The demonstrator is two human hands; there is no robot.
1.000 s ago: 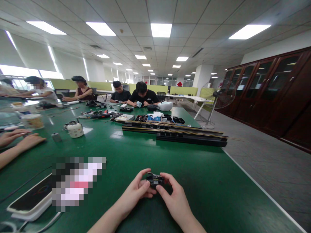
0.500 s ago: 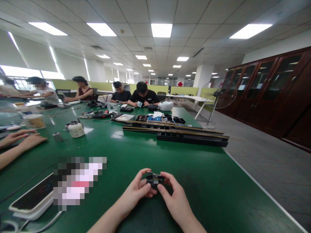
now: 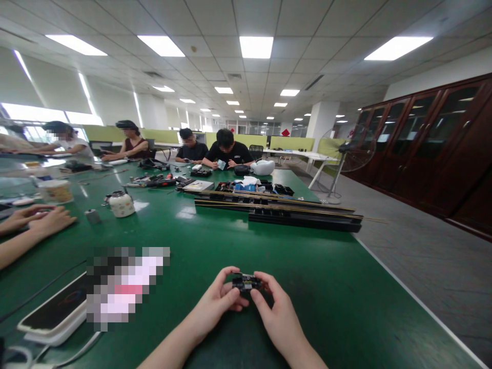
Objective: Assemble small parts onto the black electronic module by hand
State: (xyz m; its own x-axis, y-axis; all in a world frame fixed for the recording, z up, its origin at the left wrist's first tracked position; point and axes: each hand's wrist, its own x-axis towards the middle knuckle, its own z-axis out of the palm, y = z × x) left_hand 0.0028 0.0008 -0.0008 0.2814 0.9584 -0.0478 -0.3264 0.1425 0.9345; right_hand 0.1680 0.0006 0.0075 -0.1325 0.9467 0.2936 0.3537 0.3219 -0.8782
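Observation:
Between my two hands is a small black device (image 3: 246, 284) with a pale rectangular part on the side toward me and a thin strip along its top. My left hand (image 3: 221, 297) grips its left end, thumb in front and index finger over the top. On the right end, my right hand (image 3: 273, 301) closes with thumb and fingertips. Both hands hold it just above the green table (image 3: 215, 246). Its exact kind is too small to make out.
Left of my hands lie a phone (image 3: 54, 305) on a white base with cables and a blurred-out object. Long black rails (image 3: 303, 221) with thin brass rods cross the table ahead. A white jar (image 3: 121, 204) and a co-worker's hands (image 3: 49, 221) are at left; other people sit beyond.
The black device has tilted slightly between my hands, which keep their grip. The co-worker's hands at the left have shifted a little.

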